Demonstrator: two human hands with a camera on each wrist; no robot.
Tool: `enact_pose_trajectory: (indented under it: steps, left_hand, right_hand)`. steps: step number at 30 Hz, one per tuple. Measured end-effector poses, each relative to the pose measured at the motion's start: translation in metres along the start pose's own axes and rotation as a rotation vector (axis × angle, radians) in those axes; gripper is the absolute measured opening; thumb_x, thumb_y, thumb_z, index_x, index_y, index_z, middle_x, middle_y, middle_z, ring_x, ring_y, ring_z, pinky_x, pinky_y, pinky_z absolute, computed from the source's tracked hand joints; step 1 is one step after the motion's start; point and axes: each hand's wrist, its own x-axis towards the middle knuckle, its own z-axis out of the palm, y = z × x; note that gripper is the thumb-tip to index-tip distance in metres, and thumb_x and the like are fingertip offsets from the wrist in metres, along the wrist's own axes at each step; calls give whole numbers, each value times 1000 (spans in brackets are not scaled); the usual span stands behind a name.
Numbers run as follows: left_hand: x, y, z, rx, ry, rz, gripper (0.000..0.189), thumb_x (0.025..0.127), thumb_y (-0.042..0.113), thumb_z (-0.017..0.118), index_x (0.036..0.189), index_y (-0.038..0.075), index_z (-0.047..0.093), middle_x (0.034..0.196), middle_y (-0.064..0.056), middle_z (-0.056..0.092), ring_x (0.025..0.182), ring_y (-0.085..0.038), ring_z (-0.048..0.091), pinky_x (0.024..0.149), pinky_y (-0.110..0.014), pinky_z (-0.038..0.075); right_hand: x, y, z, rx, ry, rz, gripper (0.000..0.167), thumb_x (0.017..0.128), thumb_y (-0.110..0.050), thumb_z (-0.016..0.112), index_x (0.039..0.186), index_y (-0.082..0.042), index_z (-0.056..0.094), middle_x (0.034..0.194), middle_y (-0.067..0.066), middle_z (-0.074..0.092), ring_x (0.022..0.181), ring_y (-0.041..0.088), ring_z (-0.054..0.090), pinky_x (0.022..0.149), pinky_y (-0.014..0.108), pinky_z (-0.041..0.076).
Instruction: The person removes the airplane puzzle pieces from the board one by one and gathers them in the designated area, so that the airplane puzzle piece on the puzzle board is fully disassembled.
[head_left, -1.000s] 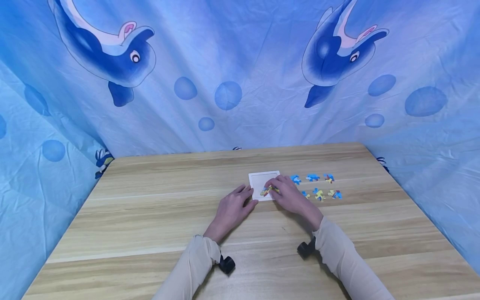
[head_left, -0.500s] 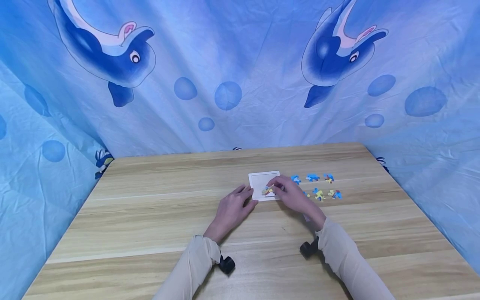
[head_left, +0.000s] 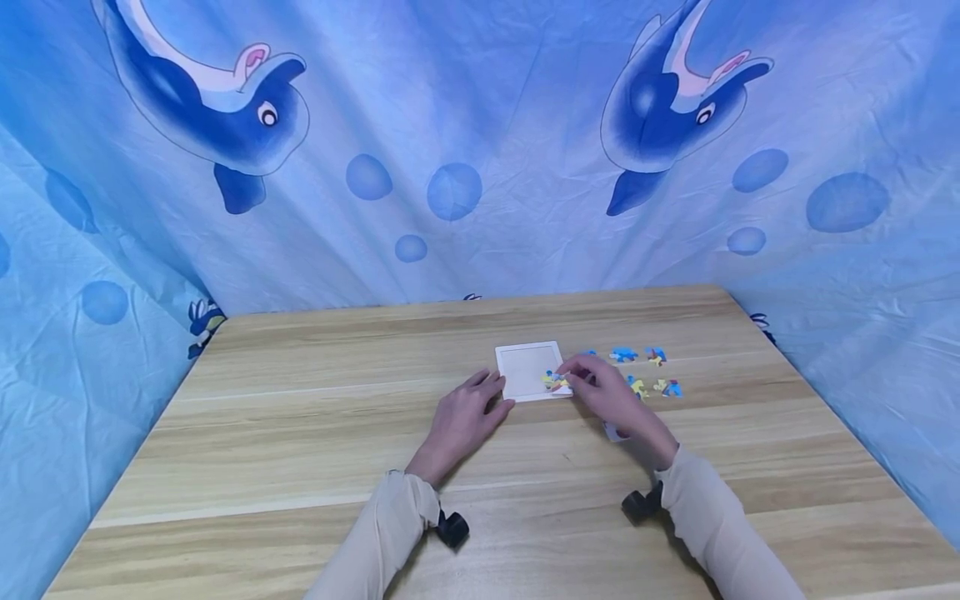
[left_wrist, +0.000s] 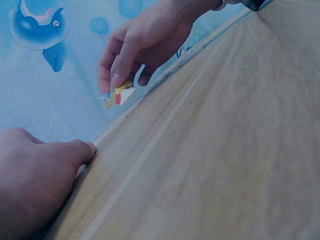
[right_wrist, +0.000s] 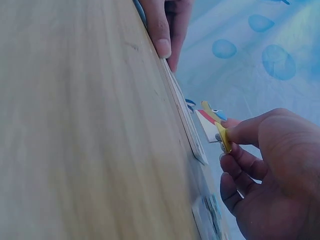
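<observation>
In the head view a square white puzzle tray (head_left: 528, 345) lies flat on the wooden table. My left hand (head_left: 463, 421) rests at its left side, fingertips on the edge and thumb at the near left corner. My right hand (head_left: 617, 404) is over the tray's right side, pinching a small jigsaw piece (head_left: 554, 381) between thumb and fingers. In the right wrist view this jigsaw piece (right_wrist: 212, 121) shows yellow, red, blue and white and is held tilted, above the tray's surface. The left wrist view also shows the piece (left_wrist: 120, 95) at my right fingertips.
Several loose jigsaw pieces lie right of the tray, such as a blue one (head_left: 623, 355), a red and yellow one (head_left: 656, 356), and a yellow one (head_left: 637, 387). A pale flat thing (head_left: 615, 432) lies partly hidden under my right wrist. A blue dolphin-print curtain (head_left: 480, 233) hangs behind the table.
My right hand has moved to the right with the jigsaw piece, from the tray's middle to its right side. The pale flat thing under the wrist has come into view. My left hand stays put.
</observation>
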Motion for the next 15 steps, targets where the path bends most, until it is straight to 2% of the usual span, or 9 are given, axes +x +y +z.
enact_pose_trajectory:
  steps: [9,15]
  left_hand:
    - [0,1,-1,1,-5,3,43,94,42,59,124,13,66,129,-5,62,124,-24,54,89,-45,52]
    - [0,0,-1,-7,-12,-6,43,94,42,59,125,12,65,130,-5,61,125,-23,53,91,-45,51]
  right_hand:
    - [-12,4,-13,6,30,-24,14,96,-4,56,105,-4,66,92,7,60,75,18,52,62,26,46]
    - [-20,4,-20,-12,33,18,14,96,-5,56,104,-6,67,93,5,59,76,18,52,63,25,46]
